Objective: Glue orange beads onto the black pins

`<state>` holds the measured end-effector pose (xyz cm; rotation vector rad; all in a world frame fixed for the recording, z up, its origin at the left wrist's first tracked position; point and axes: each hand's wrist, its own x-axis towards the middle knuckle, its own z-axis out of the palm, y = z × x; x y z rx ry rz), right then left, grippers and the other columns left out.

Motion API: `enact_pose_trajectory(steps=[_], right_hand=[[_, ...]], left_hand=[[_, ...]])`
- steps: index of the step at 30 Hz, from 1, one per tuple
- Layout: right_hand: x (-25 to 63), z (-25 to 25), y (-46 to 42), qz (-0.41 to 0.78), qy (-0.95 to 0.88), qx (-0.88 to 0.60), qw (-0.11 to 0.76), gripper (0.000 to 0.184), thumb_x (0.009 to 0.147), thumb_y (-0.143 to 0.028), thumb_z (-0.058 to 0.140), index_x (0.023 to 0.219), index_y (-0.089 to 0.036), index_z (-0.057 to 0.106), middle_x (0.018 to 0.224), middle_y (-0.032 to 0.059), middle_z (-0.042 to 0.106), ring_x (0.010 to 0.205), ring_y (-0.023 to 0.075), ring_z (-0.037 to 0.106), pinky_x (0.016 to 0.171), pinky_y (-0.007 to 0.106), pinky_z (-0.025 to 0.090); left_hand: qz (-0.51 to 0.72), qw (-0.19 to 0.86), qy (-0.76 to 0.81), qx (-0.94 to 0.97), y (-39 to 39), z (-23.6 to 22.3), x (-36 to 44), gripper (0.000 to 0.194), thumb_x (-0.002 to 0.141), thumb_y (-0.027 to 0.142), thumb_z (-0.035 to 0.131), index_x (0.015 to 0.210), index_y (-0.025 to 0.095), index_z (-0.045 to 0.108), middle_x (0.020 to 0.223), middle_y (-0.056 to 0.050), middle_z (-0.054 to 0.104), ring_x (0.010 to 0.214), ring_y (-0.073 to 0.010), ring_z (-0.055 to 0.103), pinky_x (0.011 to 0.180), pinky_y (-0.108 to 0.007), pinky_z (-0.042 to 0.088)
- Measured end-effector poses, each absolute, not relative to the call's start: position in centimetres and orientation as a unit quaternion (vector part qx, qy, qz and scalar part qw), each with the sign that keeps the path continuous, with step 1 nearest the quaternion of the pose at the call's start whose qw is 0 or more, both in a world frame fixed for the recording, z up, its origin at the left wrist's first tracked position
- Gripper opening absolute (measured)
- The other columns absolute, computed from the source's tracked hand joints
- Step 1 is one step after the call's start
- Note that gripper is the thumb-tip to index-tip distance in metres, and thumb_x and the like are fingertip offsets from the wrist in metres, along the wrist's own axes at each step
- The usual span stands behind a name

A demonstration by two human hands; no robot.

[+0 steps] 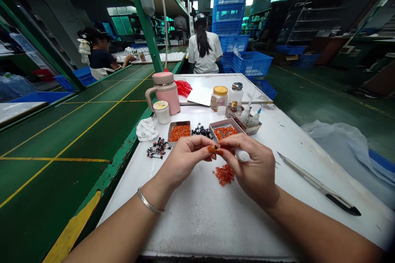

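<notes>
My left hand (188,155) and my right hand (254,164) meet over the white table (191,218), fingertips pinched together. Between them is a small black part (216,147), mostly hidden by the fingers. A white rounded object (242,155), perhaps a small bottle, is tucked in my right hand, its other end hidden. Below the fingers lies a loose pile of small orange pieces (224,174). Beyond them stand two shallow boxes of orange pieces (180,131) (225,132), with a heap of black parts (202,130) between. Black parts with orange bits (158,148) lie to the left.
A pink jug (168,94), white tub (162,112), crumpled tissue (147,129), jars (219,98) and a tray of small bottles (247,119) stand farther back. Long tweezers (319,185) lie at right. A green conveyor belt (74,131) runs along the left; people sit beyond.
</notes>
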<state>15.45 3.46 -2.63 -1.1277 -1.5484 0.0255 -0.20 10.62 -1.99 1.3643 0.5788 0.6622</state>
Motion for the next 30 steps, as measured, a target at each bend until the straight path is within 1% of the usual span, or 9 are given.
enact_pose_trajectory(steps=[4,6,9,12,17,22,25,28,30], right_hand=[[16.3,-2.6,3.8,-0.001,-0.641,-0.513,0.571,0.017,0.079,-0.022,0.072,0.096,-0.019,0.069,0.088,0.0016,0.069,0.077,0.0116,0.063,0.070,0.024,0.050],[17.0,-2.6,4.2,0.003,-0.619,-0.530,0.580,0.013,0.080,-0.025,0.071,0.091,-0.020,0.070,0.088,0.0015,0.069,0.080,0.0129,0.064,0.072,0.024,0.050],[18.0,-2.8,4.7,0.025,-0.576,-0.572,0.583,0.013,0.079,-0.030,0.071,0.088,-0.020,0.072,0.081,0.0015,0.070,0.073,0.0142,0.064,0.069,0.026,0.051],[18.9,-3.1,5.3,0.047,-0.548,-0.602,0.579,0.019,0.077,-0.036,0.072,0.087,-0.020,0.074,0.077,0.0022,0.070,0.068,0.0163,0.064,0.067,0.030,0.050],[19.4,-3.5,5.7,0.058,-0.539,-0.616,0.572,0.021,0.076,-0.039,0.072,0.088,-0.022,0.074,0.081,0.0022,0.071,0.070,0.0180,0.065,0.069,0.032,0.049],[19.7,-3.7,5.9,0.057,-0.535,-0.618,0.574,0.025,0.077,-0.041,0.071,0.091,-0.021,0.075,0.078,0.0034,0.070,0.070,0.0191,0.065,0.068,0.033,0.050],[20.0,-3.8,6.2,0.047,-0.536,-0.616,0.575,0.022,0.078,-0.039,0.071,0.090,-0.021,0.074,0.079,0.0027,0.070,0.071,0.0188,0.065,0.069,0.033,0.049],[20.2,-3.9,6.3,0.040,-0.546,-0.613,0.570,0.021,0.079,-0.038,0.070,0.090,-0.021,0.074,0.081,0.0021,0.071,0.073,0.0184,0.065,0.071,0.032,0.049],[20.2,-3.9,6.3,0.040,-0.547,-0.614,0.567,0.022,0.078,-0.039,0.070,0.090,-0.021,0.074,0.081,0.0028,0.071,0.074,0.0192,0.065,0.072,0.033,0.049]], left_hand=[[0.329,0.609,0.326,0.643,11.8,-0.4,-2.3,0.028,0.077,0.040,0.067,0.086,0.013,0.064,0.078,-0.003,0.065,0.073,-0.0082,0.058,0.071,-0.020,0.046],[0.377,0.480,0.398,0.686,12.9,0.6,-4.0,0.025,0.078,0.038,0.065,0.086,0.014,0.066,0.083,-0.003,0.066,0.073,-0.0075,0.056,0.069,-0.019,0.043],[0.312,0.275,0.510,0.753,14.5,1.5,-6.8,0.023,0.078,0.037,0.060,0.082,0.017,0.070,0.083,-0.001,0.068,0.075,-0.0087,0.055,0.066,-0.019,0.037],[0.190,0.224,0.562,0.773,15.9,1.2,-8.7,0.019,0.074,0.030,0.058,0.079,0.019,0.073,0.083,-0.001,0.070,0.078,-0.0118,0.058,0.066,-0.021,0.036],[0.118,0.206,0.589,0.772,17.0,-0.2,-9.5,0.023,0.070,0.025,0.058,0.082,0.023,0.077,0.089,-0.002,0.073,0.082,-0.0141,0.062,0.070,-0.022,0.040],[0.247,0.196,0.565,0.763,16.1,0.4,-8.5,0.022,0.074,0.028,0.059,0.085,0.020,0.076,0.090,-0.003,0.072,0.086,-0.0152,0.062,0.077,-0.024,0.043],[0.295,0.266,0.410,0.821,12.1,2.9,-6.7,0.021,0.080,0.030,0.057,0.087,0.019,0.074,0.094,-0.004,0.071,0.088,-0.0139,0.063,0.079,-0.023,0.047],[0.031,0.387,0.098,0.917,5.9,4.3,-4.4,0.024,0.085,0.034,0.052,0.087,0.026,0.074,0.099,-0.003,0.071,0.098,-0.0152,0.063,0.093,-0.026,0.049],[-0.074,0.498,-0.063,0.861,1.8,3.3,-3.0,0.026,0.081,0.042,0.054,0.071,0.029,0.074,0.091,-0.003,0.071,0.091,-0.0170,0.066,0.080,-0.027,0.054]])
